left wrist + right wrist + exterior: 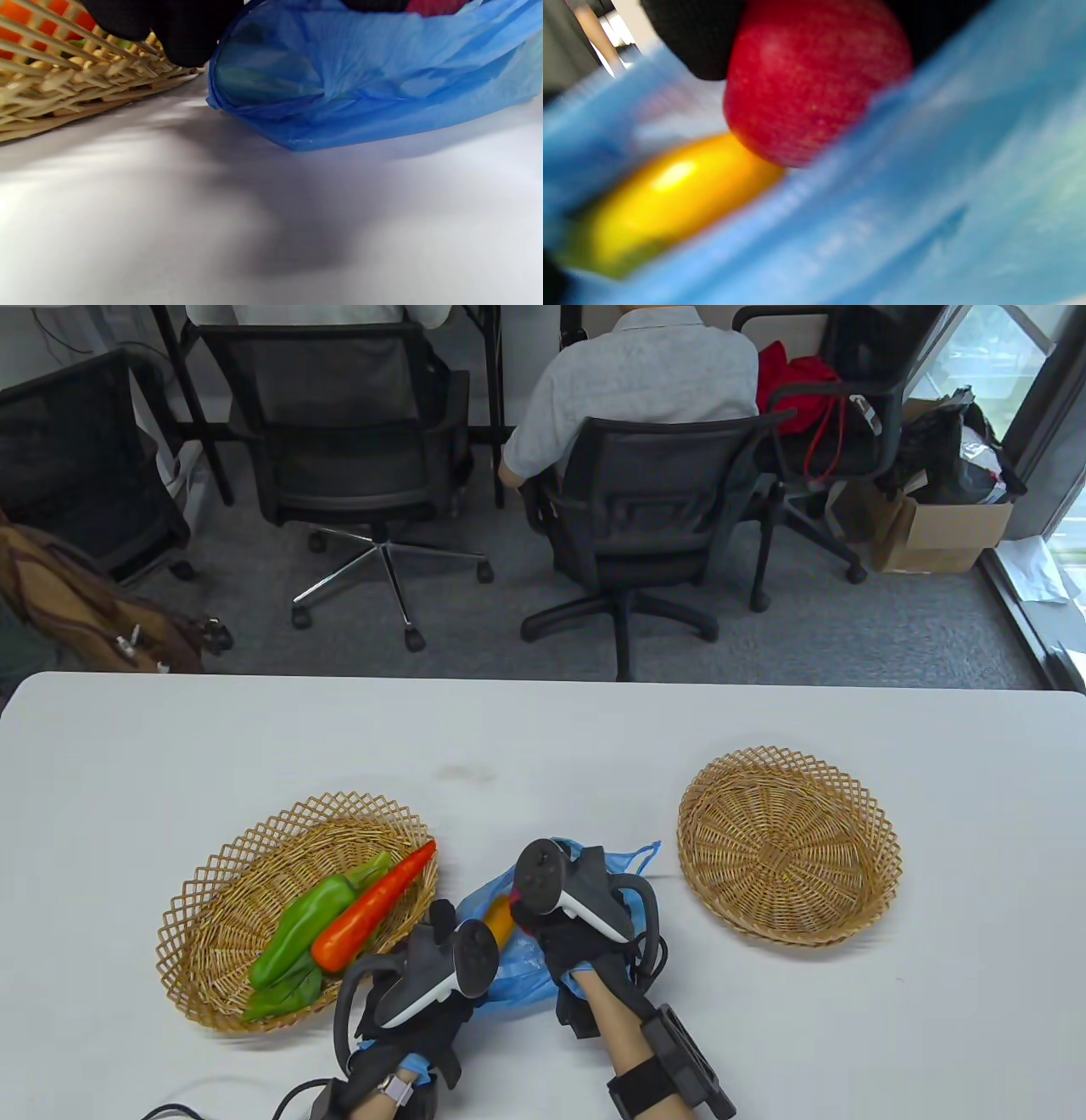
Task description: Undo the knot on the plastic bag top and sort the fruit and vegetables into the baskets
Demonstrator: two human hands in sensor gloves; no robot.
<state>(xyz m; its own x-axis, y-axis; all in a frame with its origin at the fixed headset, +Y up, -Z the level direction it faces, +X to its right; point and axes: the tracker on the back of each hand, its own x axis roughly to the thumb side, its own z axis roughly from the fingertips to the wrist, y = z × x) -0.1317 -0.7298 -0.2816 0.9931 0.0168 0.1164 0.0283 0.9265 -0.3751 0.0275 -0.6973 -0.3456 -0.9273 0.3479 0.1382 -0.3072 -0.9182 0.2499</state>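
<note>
Nearest me, my right hand (pixel 567 918) grips a red apple (pixel 814 80) inside the blue bag (pixel 517 963), above a yellow fruit (pixel 670 199); my left hand (pixel 424 976) sits at the bag's left edge, grip unclear.

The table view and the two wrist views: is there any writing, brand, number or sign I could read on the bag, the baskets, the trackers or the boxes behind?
None can be read.
Blue plastic bag: plain, no print shows.
Both baskets: bare weave.
Trackers on the left hand and right hand: no legible marking.
Cardboard box: any label too small to read.
</note>
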